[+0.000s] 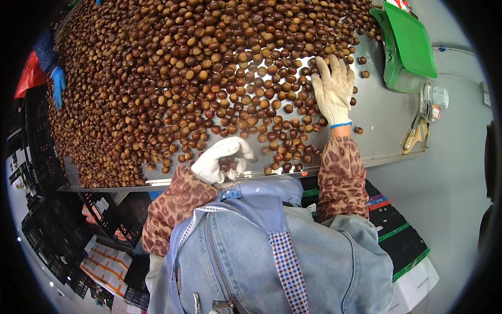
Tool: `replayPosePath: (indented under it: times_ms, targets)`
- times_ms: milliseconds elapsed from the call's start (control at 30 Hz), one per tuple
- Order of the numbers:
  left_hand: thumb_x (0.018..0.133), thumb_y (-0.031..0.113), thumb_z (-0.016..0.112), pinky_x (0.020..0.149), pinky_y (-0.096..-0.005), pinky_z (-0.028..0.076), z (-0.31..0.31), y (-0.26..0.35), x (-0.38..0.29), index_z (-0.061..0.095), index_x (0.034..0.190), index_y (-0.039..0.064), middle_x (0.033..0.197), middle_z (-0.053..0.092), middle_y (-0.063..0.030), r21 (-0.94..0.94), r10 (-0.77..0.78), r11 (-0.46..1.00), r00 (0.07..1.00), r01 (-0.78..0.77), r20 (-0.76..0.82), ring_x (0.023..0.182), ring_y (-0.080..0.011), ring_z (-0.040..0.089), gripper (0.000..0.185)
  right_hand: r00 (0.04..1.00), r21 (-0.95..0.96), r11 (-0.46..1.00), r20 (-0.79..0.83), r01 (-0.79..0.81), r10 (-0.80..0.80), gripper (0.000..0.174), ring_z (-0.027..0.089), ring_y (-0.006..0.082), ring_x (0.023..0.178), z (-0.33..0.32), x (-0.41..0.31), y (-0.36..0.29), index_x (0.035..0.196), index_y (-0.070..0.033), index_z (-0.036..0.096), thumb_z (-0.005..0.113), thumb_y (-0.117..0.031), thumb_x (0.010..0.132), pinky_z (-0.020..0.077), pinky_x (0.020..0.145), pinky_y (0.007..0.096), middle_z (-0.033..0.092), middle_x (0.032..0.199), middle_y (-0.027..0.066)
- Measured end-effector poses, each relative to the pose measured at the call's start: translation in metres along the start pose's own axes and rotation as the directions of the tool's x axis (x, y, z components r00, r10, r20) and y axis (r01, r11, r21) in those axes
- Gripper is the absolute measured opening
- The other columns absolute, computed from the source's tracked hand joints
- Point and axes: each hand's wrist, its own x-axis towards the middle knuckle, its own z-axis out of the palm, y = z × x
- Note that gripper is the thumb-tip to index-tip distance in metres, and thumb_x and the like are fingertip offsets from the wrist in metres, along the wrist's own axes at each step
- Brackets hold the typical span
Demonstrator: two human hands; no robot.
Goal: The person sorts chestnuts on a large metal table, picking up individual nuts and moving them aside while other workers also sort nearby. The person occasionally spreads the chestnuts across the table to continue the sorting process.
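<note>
Chestnuts (188, 74) are spread thickly over a metal table (376, 114), thinning towards the right and the near edge. My left hand (221, 159), in a white knit glove, is curled at the near edge with chestnuts inside its bent fingers; the fingertips look blurred. My right hand (335, 88), in a cream knit glove with a blue cuff edge, lies palm down with its fingers spread, at the right border of the chestnuts. Its fingertips touch or overlap some of them. Between my hands lies a loose scatter of chestnuts.
A green plastic scoop-like container (411, 43) stands at the table's right, near a clear plastic jar (433, 98) and a wooden-handled brush (417, 137). At the far left is a co-worker's blue-gloved hand (59, 86). Black crates (39, 137) are stacked at left; others (396, 231) stand below the table.
</note>
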Motion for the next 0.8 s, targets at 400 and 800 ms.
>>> replayPosePath:
  times_ms: [400,800]
  targets:
    - [0.104,0.020,0.062,0.046,-0.0232,0.051,0.006,-0.001,-0.001,0.064,0.110,-0.002,0.107,0.067,-0.0157,0.028,-0.016,0.999,0.997,0.018,-0.072,0.076,-0.0187,0.069,0.023,0.999,0.280,0.960,-0.044,0.023,-0.011,0.047,0.054,0.0336,0.126,-0.037,-0.043,-0.024,0.131,-0.010,0.064,0.071,-0.029,0.089,0.0317,0.114,0.0555,0.063,0.131,0.0117]
    - [0.106,0.025,0.063,0.043,-0.0186,0.036,0.007,-0.002,0.001,0.066,0.107,0.002,0.099,0.065,-0.0078,0.052,0.004,0.999,0.997,0.000,-0.077,0.069,-0.0119,0.060,0.023,0.981,0.300,0.946,-0.178,0.124,-0.072,0.029,0.055,0.0325,0.126,-0.019,-0.036,-0.082,0.099,-0.014,0.073,0.083,-0.024,0.074,0.0410,0.107,0.0541,0.065,0.125,0.0068]
